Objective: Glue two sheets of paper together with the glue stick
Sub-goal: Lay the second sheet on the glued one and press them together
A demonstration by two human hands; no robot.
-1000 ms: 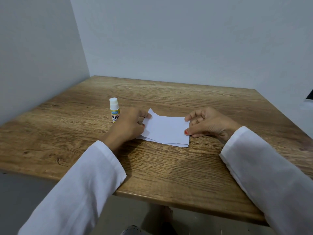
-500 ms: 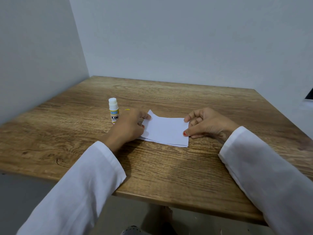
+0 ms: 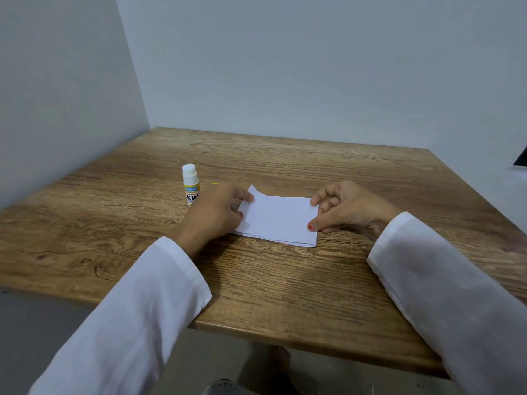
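Two small white paper sheets [image 3: 278,219] lie stacked in the middle of the wooden table [image 3: 285,286], edges nearly aligned, the far left corner lifted a little. My left hand [image 3: 215,213] pinches the stack's left edge with curled fingers. My right hand [image 3: 340,208] pinches the right edge, thumb on top of the paper. A glue stick [image 3: 190,183] with a white cap and yellow label stands upright just left of and behind my left hand, which hides its base.
Grey walls close in the table on the left and at the back. The table's front edge runs near my forearms. A small yellow bit [image 3: 214,183] shows behind my left hand. A dark object [image 3: 522,158] sits at the far right edge.
Both hands stay on the paper's edges with hardly any movement. The glue stick has not moved.
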